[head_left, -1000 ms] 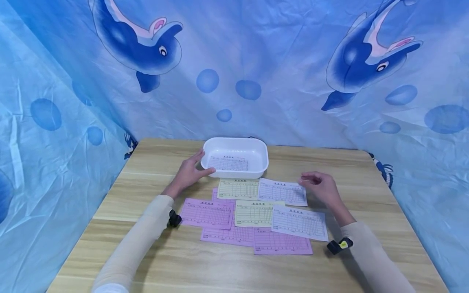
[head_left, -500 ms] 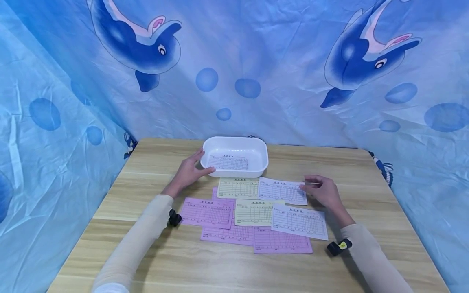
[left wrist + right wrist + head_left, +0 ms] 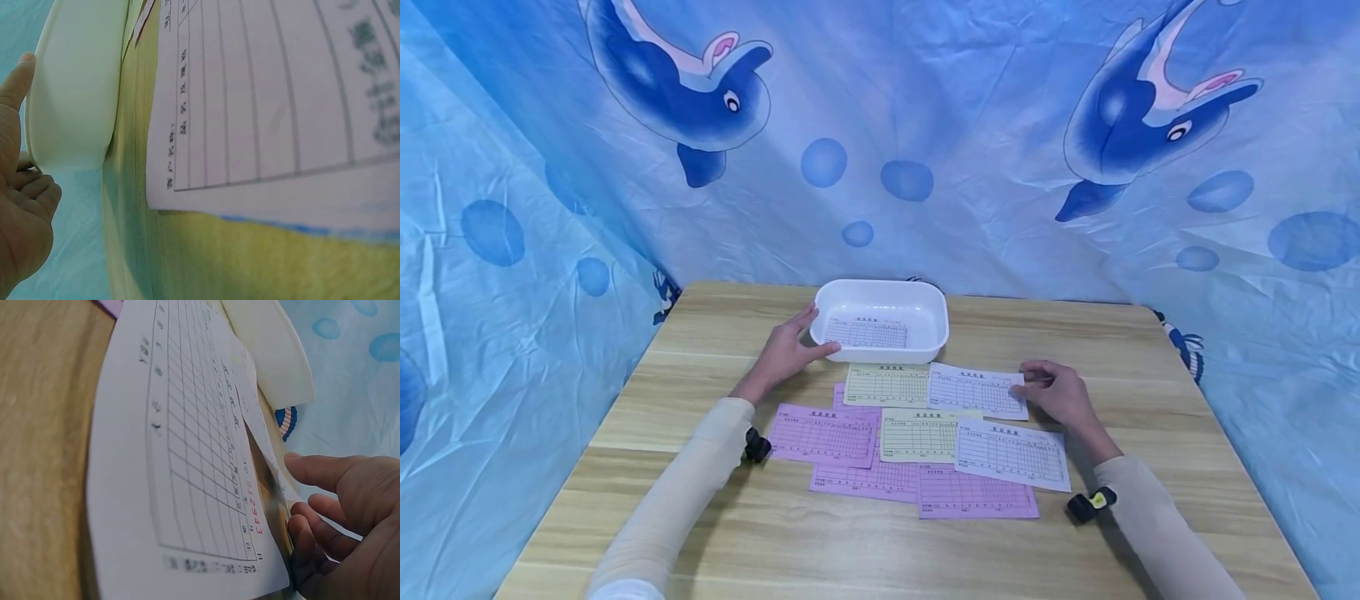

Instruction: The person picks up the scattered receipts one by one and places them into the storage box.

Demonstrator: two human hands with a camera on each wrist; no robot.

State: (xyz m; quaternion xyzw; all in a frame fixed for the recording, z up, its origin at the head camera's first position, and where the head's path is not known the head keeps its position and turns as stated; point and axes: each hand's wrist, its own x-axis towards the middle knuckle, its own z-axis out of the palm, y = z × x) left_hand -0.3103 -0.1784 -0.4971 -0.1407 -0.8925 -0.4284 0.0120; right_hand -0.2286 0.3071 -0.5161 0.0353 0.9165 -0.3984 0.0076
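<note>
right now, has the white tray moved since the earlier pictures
No; in the head view the white tray shows no shift against the table's back edge.

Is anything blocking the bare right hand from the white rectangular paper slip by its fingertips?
No, nothing visible is in between: the right hand is at the right edge of the white paper slip.

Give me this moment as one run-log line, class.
left grip: holds tray | right grip: at edge of far loose white slip, pinch unclear | in tray: one printed slip | nearby: pink slips, yellow slips
</note>
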